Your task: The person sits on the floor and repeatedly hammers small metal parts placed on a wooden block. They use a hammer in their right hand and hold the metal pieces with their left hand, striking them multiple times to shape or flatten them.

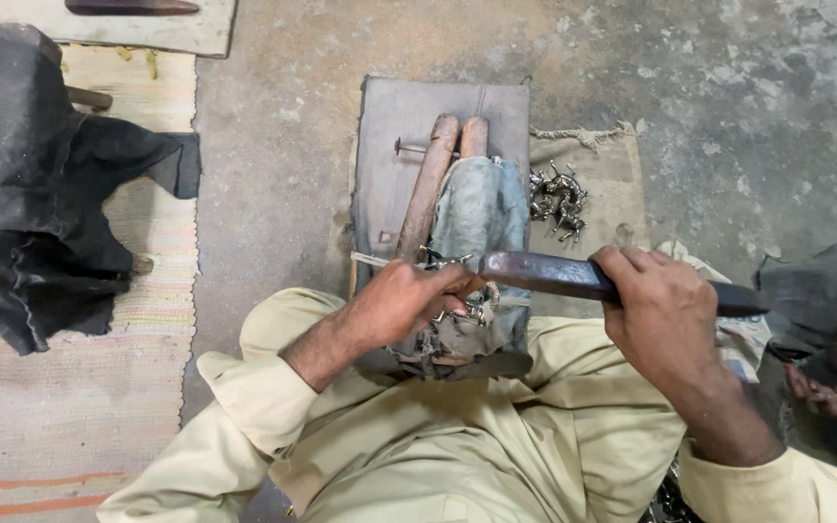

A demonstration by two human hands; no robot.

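Lap: our pale khaki cloth trousers and sleeves (pixel 457 436) filled the near edge of the view, knees spread either side of the work.
Right hand: our right hand (pixel 666 315) was closed tight around the near-right end of a long dark flat metal file (pixel 554 274), which ran leftward from the fist across our lap.
Left hand: our left hand (pixel 404 302) was curled, fingers pinching a small silvery cast metal figure (pixel 467 308) against the padding, with the file's left tip touching it just beside our fingertips.
Support: we had the figure resting on a grey-blue worn cloth wrap (pixel 481 218) bound over two brown wooden poles (pixel 430 179) that ran away from us, side by side.
Under it: a grey folded fabric pad (pixel 389 126) lay on the concrete floor (pixel 283 194), with a nail (pixel 407 148) sticking out on its left part.
Far right of the pad: we saw a small heap of similar silvery metal figures (pixel 559 201) on a tan cloth (pixel 612 169).
Left: a black crumpled sheet (pixel 31 184) lay over a pale striped woven mat (pixel 70 387).
Right edge: another person's fingers (pixel 835 399) showed near dark cloth; we could not tell what they held.
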